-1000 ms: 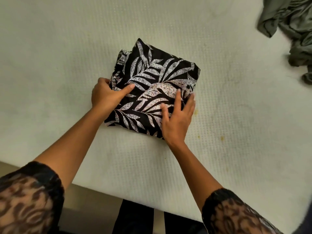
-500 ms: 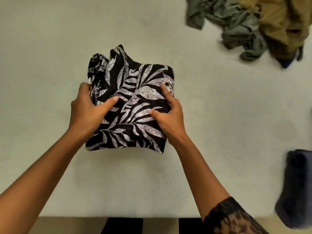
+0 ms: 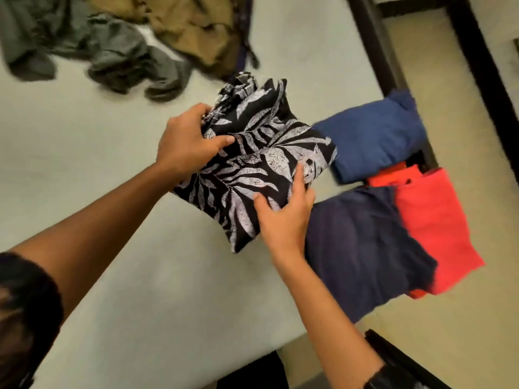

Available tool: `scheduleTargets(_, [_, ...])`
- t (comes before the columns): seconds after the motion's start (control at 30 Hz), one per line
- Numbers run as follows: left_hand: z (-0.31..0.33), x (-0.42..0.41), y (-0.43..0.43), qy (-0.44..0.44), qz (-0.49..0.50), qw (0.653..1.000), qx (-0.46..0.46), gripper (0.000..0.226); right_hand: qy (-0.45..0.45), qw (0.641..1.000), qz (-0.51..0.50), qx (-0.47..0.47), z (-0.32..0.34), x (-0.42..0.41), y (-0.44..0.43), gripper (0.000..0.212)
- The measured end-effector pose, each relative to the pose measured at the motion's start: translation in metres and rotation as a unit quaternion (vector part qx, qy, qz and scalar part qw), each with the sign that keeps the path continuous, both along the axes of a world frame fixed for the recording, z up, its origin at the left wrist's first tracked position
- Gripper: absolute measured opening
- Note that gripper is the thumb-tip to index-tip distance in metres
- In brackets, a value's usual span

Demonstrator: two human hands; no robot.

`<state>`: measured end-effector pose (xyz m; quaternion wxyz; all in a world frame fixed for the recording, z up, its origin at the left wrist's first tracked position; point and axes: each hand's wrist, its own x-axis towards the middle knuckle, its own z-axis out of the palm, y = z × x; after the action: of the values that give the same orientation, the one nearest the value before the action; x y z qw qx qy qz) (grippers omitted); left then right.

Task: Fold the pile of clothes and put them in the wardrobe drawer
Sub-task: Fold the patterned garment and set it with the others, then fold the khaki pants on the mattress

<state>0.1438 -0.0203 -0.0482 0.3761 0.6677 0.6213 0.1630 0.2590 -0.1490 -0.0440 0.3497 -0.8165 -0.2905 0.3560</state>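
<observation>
You're looking down on a pale, faintly greenish mattress (image 3: 98, 276) that fills the left and middle of your view, its surface finely textured; its near edge cuts diagonally across the bottom, with something dark tucked under it that can't be made out; off to your right the floor (image 3: 463, 332) shows plain beige; up in your top right corner two dark bars (image 3: 376, 43) (image 3: 483, 57) run slantwise over that floor, a short crosspiece joining them near the top; down at your lower right a glossy black edge (image 3: 398, 357) juts in; the light is soft, warm and even; the far end of the view is blurred.
</observation>
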Motion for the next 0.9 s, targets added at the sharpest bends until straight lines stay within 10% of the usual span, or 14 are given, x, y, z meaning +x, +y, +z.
scheduleTargets(0.33, [-0.044, 0.113, 0.048, 0.198, -0.138, 0.970, 0.005, 0.070, 0.246, 0.957, -0.100, -0.118, -0.027, 0.034, -0.001, 0.087])
scheduleTargets(0.5, [-0.066, 0.113, 0.020, 0.238, -0.180, 0.944, 0.140, 0.072, -0.013, 0.999, -0.031, -0.037, -0.014, 0.036, 0.002, 0.068])
scheduleTargets(0.63, [-0.081, 0.105, -0.001, 0.269, -0.330, 0.886, 0.183, 0.061, -0.185, 0.959, 0.175, -0.127, -0.042, 0.061, 0.023, 0.090])
scheduleTargets(0.9, [-0.108, 0.096, 0.009, 0.335, -0.386, 0.854, 0.096, 0.061, -0.174, 0.858, 0.379, -0.299, -0.090, 0.081, 0.045, 0.117])
